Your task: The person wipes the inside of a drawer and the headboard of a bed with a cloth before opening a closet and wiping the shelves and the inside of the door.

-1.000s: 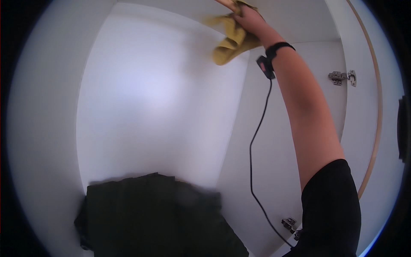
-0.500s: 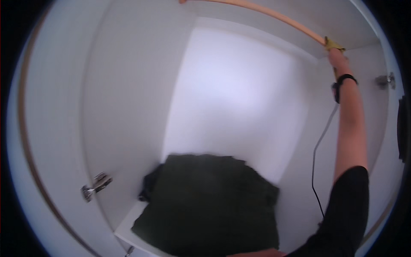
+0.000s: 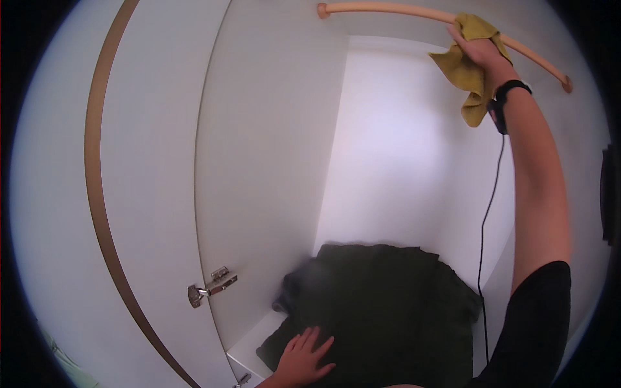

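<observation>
My right hand (image 3: 482, 53) reaches up to a wooden clothes rail (image 3: 404, 10) and is closed on a mustard-yellow cloth (image 3: 477, 28) pressed around it. Part of the cloth hangs loose below the rail. Most of that hand's fingers are hidden behind the cloth and rail. My left hand (image 3: 301, 359) lies low in the view with its fingers spread, on or just over a dark green garment (image 3: 394, 317). The garment is spread across the bottom of the white wardrobe (image 3: 265, 161).
A metal hinge (image 3: 213, 284) juts out at the left, where a white door (image 3: 152, 168) with a brown edge strip (image 3: 96, 155) stands. A dark cable (image 3: 482, 239) runs down from the band (image 3: 508, 97) on my right wrist. Darker fabric (image 3: 296, 284) bunches beside the garment.
My right hand has moved left along the rail with the cloth, and more cloth hangs down. The left hand has come fully into view over the garment. The view has turned right.
</observation>
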`<action>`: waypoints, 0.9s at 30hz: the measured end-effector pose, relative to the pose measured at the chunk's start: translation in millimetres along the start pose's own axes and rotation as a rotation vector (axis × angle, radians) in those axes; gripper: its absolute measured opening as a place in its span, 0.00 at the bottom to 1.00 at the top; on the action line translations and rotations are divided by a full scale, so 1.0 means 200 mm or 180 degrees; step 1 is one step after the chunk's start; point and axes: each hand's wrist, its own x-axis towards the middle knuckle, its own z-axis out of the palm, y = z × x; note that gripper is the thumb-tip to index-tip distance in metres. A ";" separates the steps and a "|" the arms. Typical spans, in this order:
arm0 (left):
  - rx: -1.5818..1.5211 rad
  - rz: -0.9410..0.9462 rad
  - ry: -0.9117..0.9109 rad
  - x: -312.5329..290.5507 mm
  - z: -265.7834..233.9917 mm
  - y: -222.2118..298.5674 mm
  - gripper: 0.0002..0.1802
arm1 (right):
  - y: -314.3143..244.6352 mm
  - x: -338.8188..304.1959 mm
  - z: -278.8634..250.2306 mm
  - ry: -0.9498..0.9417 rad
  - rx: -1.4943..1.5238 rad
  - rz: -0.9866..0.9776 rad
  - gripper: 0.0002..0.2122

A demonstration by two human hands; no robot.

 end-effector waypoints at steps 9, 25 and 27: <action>-0.1401 0.0343 -0.0313 -0.09 0.23 -0.34 0.37 | -1.26 0.31 0.45 0.0257 0.0637 0.0218 0.33; -0.2833 0.0364 -0.1013 -0.16 0.34 -0.38 0.34 | -2.02 0.66 0.39 0.0549 0.5643 0.0145 0.34; -0.2923 0.0249 -0.0990 -0.14 0.33 -0.39 0.34 | -2.07 0.64 0.24 0.0436 0.5676 -0.0191 0.31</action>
